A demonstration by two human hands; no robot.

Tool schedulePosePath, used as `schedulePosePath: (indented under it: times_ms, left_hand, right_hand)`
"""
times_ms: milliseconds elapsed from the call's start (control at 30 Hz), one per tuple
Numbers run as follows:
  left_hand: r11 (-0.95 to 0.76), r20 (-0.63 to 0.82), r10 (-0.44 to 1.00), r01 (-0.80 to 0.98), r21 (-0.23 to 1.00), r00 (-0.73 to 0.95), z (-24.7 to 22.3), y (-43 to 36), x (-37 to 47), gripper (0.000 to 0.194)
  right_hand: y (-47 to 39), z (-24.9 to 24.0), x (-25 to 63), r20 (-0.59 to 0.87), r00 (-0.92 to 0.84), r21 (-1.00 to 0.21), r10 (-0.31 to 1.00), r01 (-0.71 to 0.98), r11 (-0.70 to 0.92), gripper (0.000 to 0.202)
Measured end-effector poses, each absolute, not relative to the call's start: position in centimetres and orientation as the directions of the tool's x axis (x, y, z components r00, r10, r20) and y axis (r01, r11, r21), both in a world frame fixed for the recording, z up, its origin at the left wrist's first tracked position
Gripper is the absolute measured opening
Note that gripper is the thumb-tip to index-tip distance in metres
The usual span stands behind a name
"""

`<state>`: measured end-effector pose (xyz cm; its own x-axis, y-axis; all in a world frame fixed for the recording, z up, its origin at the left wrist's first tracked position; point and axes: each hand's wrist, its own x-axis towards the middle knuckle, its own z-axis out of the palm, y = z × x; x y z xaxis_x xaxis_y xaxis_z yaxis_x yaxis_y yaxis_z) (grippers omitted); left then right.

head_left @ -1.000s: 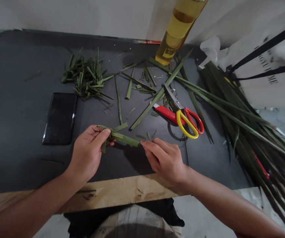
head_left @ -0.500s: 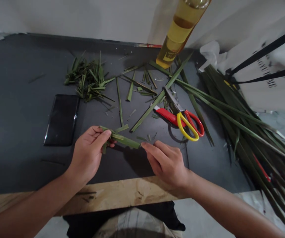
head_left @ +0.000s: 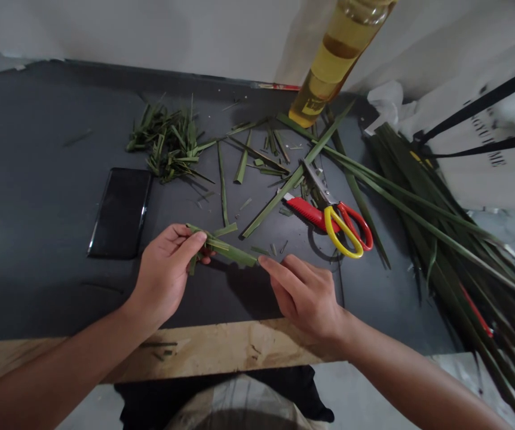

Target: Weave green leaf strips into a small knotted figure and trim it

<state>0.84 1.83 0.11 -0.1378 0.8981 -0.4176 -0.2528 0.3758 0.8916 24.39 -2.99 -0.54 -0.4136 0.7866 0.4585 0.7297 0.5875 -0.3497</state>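
Observation:
My left hand [head_left: 168,269] pinches a folded piece of green leaf [head_left: 235,255] between thumb and fingers, with short leaf ends sticking out around the fingertips. The leaf's wide free end points right, to my right hand [head_left: 300,289], whose thumb and index finger are closed on its tip. Both hands are above the dark table, near its front edge. Beyond them lie a loose leaf strip [head_left: 269,210], scissors [head_left: 343,230] with one yellow and one red handle, and a red cutter [head_left: 304,211] partly beside the scissors.
A black phone [head_left: 120,214] lies left, below a pile of leaf pieces [head_left: 168,143]. A bottle of yellow liquid [head_left: 329,65] stands at the back. Long leaves [head_left: 445,239] and a white bag [head_left: 499,131] are on the right. Wood [head_left: 221,349] edges the front.
The view has shifted slightly, so the table items appear a little farther right. Both hands keep the same hold on the leaf, with hardly any movement.

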Motion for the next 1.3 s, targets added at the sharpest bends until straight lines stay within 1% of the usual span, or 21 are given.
schedulePosePath:
  times_ms: [67, 133, 233, 267, 333, 400, 467, 567, 667, 767, 833, 867, 933, 1000, 1167, 1233, 1300]
  left_hand:
    - [0.355, -0.398, 0.905, -0.248, 0.902, -0.152, 0.2, 1.8, 0.8, 0.025]
    - [0.335, -0.371, 0.917, -0.222, 0.916, -0.146, 0.5, 1.5, 0.7, 0.025]
    - [0.355, -0.366, 0.929, -0.149, 0.923, -0.056, 1.1, 0.5, 1.1, 0.023]
    - [0.371, -0.375, 0.927, -0.129, 0.92, -0.013, 1.4, 0.2, 1.2, 0.023]
    - [0.396, -0.39, 0.918, -0.116, 0.911, 0.072, 1.8, -0.4, 1.6, 0.025]
    - [0.413, -0.398, 0.908, -0.117, 0.903, 0.13, 2.1, -0.6, 1.9, 0.028]
    - [0.42, -0.403, 0.903, -0.113, 0.9, 0.149, 2.1, -0.6, 2.0, 0.029]
    - [0.424, -0.407, 0.9, -0.094, 0.901, 0.156, 1.8, -0.5, 1.9, 0.024]
    - [0.422, -0.405, 0.898, -0.073, 0.904, 0.172, 1.4, -0.7, 1.6, 0.018]
    - [0.428, -0.414, 0.889, -0.036, 0.903, 0.196, 1.2, -0.9, 1.5, 0.016]
    - [0.436, -0.421, 0.885, -0.039, 0.899, 0.197, 1.2, -0.7, 1.5, 0.017]
    - [0.441, -0.424, 0.885, -0.057, 0.896, 0.192, 1.2, -0.6, 1.5, 0.017]
    - [0.449, -0.428, 0.886, -0.101, 0.888, 0.178, 1.2, -0.3, 1.6, 0.017]
    - [0.454, -0.432, 0.885, -0.115, 0.883, 0.175, 1.1, -0.1, 1.6, 0.016]
    - [0.44, -0.418, 0.88, -0.057, 0.896, 0.227, 0.8, -0.8, 1.6, 0.014]
    - [0.436, -0.414, 0.878, -0.043, 0.899, 0.238, 0.8, -1.2, 1.6, 0.013]
    - [0.435, -0.417, 0.877, -0.028, 0.9, 0.239, 0.7, -1.4, 1.6, 0.013]
  right_hand:
    - [-2.8, 0.2, 24.8, 0.449, -0.399, -0.402, 0.8, 0.709, 0.579, 0.026]
    - [-2.3, 1.6, 25.4, 0.448, -0.37, -0.48, 0.814, 0.669, 0.568, 0.022]
    - [-1.1, 4.6, 25.4, 0.381, -0.29, -0.628, 0.878, 0.616, 0.476, 0.018]
    - [-0.6, 5.4, 24.9, 0.345, -0.298, -0.679, 0.89, 0.575, 0.456, 0.016]
    - [0.6, 6.4, 23.5, 0.236, -0.399, -0.786, 0.886, 0.458, 0.415, 0.014]
    - [1.7, 6.5, 21.9, 0.144, -0.491, -0.859, 0.859, 0.37, 0.355, 0.012]
    - [2.6, 6.2, 20.5, 0.057, -0.493, -0.889, 0.868, 0.372, 0.269, 0.01]
    - [3.5, 5.9, 19.7, -0.121, -0.472, -0.914, 0.873, 0.395, 0.087, 0.011]
    - [4.3, 5.8, 19.9, -0.291, -0.525, -0.917, 0.8, 0.393, -0.075, 0.011]
    - [4.9, 5.4, 20.3, -0.356, -0.621, -0.925, 0.698, 0.338, -0.171, 0.013]
    - [4.8, 5.0, 20.4, -0.346, -0.634, -0.937, 0.691, 0.273, -0.219, 0.013]
    - [4.6, 4.8, 20.5, -0.325, -0.611, -0.945, 0.722, 0.245, -0.219, 0.013]
    - [3.8, 4.5, 20.7, -0.255, -0.527, -0.962, 0.811, 0.226, -0.155, 0.013]
    - [2.9, 4.4, 21.0, -0.19, -0.465, -0.965, 0.865, 0.251, -0.077, 0.015]
    - [0.8, 3.9, 21.4, -0.078, -0.437, -0.956, 0.896, 0.288, 0.057, 0.006]
    - [0.2, 3.5, 21.3, -0.027, -0.403, -0.959, 0.915, 0.27, 0.091, 0.002]
    - [-0.2, 3.2, 21.1, 0.017, -0.354, -0.964, 0.935, 0.242, 0.109, 0.004]
